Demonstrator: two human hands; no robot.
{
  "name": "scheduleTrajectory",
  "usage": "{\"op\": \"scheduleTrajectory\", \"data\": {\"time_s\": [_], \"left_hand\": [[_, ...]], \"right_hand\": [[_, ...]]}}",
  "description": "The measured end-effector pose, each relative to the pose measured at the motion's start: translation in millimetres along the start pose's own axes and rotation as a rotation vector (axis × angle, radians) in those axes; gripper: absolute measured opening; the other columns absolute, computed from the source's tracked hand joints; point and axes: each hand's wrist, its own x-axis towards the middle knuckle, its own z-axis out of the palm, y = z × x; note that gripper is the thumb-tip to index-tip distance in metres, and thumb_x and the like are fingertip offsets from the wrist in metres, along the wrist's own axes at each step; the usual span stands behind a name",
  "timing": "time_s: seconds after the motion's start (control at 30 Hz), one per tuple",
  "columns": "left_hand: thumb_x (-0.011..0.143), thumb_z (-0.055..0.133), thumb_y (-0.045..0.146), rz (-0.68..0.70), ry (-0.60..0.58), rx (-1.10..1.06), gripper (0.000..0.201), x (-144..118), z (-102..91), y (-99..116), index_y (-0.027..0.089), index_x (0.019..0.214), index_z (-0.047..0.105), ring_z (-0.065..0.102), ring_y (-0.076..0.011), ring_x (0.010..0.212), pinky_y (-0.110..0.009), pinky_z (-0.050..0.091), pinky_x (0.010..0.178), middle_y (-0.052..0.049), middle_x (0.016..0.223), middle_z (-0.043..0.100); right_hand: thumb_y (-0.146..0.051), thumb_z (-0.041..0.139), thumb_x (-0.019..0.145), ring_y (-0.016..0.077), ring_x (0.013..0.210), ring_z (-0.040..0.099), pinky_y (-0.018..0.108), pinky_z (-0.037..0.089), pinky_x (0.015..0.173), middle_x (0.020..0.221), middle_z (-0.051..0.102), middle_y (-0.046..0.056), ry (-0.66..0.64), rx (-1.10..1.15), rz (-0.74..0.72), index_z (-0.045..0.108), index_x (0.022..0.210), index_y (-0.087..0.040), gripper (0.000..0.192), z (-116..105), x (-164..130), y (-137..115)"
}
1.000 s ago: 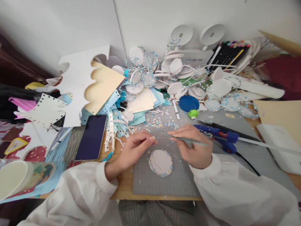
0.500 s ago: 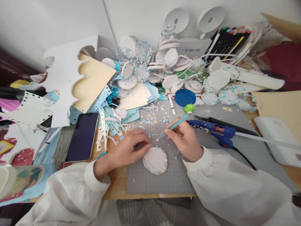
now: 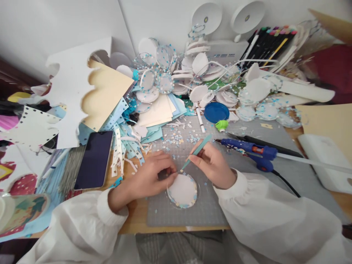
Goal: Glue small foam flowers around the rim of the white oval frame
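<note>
Your right hand (image 3: 213,167) pinches a slim teal pair of tweezers (image 3: 195,153), its fingers closed round the shaft, with the tip down at the far-left edge of the white disc (image 3: 183,190). Your left hand (image 3: 150,176) steadies that same edge; its fingers (image 3: 168,172) are curled and pressed together there, though whether they grip the disc or only rest on it cannot be told. The disc lies flat on the grey cutting mat (image 3: 198,212), near the front of the bench (image 3: 132,223), between your two hands.

Small blue and cream paper bits already dot much of the disc's rim, thickest along the near side, so the edging looks well under way. The middle is bare white, and the stretch under your left fingers is hidden, so you cannot tell whether the ring is closed. A scatter of loose confetti (image 3: 178,139) lies on the mat just beyond your hands, so there seems to be stock left.

At the far side sits a heap of similar speckled discs (image 3: 255,106). A blue glue gun (image 3: 254,152) rests to the right, and a dark phone (image 3: 95,159) lies to the left, well apart from the work
</note>
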Motion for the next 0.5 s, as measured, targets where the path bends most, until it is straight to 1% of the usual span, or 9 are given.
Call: {"op": "scheduleTrajectory", "data": {"time_s": [0.13, 0.3, 0.5], "left_hand": [[0.085, 0.053, 0.016, -0.014, 0.021, -0.019, 0.009, -0.4, -0.5, -0.4, 0.016, 0.076, 0.056, 0.049, -0.0155, 0.071, -0.029, 0.036, 0.072, -0.001, 0.070, 0.056], [0.085, 0.053, 0.015, -0.026, 0.036, -0.037, 0.008, -0.3, 0.1, 0.9, 0.016, 0.077, 0.056, 0.049, -0.0147, 0.071, -0.029, 0.037, 0.072, -0.001, 0.071, 0.056], [0.084, 0.054, 0.014, -0.018, 0.060, -0.049, 0.007, -0.8, 1.8, 1.8, 0.016, 0.078, 0.056, 0.049, -0.0135, 0.071, -0.028, 0.038, 0.071, 0.000, 0.071, 0.055]], "right_hand": [[-0.038, 0.059, 0.085, 0.0159, 0.064, 0.059, 0.030, 0.050, 0.058, 0.071, 0.058, 0.001, -0.015, 0.006, -0.014, 0.052, 0.082, -0.021, 0.019, 1.3, -0.3, 0.5], [-0.041, 0.060, 0.085, 0.0145, 0.061, 0.055, 0.029, 0.047, 0.056, 0.069, 0.054, 0.000, -0.013, 0.032, 0.047, 0.051, 0.082, -0.021, 0.022, 2.8, -0.3, -2.6], [-0.047, 0.061, 0.083, 0.0171, 0.066, 0.057, 0.033, 0.047, 0.061, 0.072, 0.056, 0.002, -0.012, 0.037, 0.087, 0.051, 0.081, -0.022, 0.027, 2.9, -0.7, -2.2]]}}
